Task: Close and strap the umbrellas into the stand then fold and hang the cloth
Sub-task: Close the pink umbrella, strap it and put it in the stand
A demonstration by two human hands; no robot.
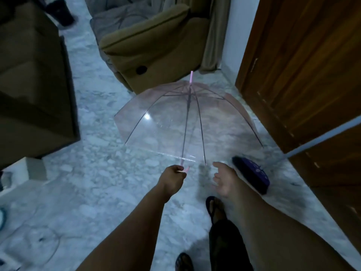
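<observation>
- The open transparent dome umbrella with pink trim, thin dark ribs and a pink tip [187, 122] hangs low over the pale marbled floor [93, 173], its tip pointing away towards the olive-green armchair [152, 44].
- The left hand [172, 178] is curled round the umbrella's pink hooked handle [184, 170] and holds it; that grip is closed on the handle.
- The right hand [224, 178] is empty, fingers spread and relaxed, just beside the near edge of the canopy and touching nothing.
- Handling, as a judgement: the umbrella looks light, with a thin, floppy plastic skin on springy ribs. The skin would likely crease or tear if grabbed. Better to hold the handle and work the slider on the shaft.
- A dark blue folded umbrella [252, 174] lies on the floor by the brown wooden door [304, 75], just right of the free hand.
- The slider and catch on the shaft are too blurred to make out.
- No stand, strap or cloth can be made out here.
- The frame is soft with motion, so finger positions on the handle are unclear.
</observation>
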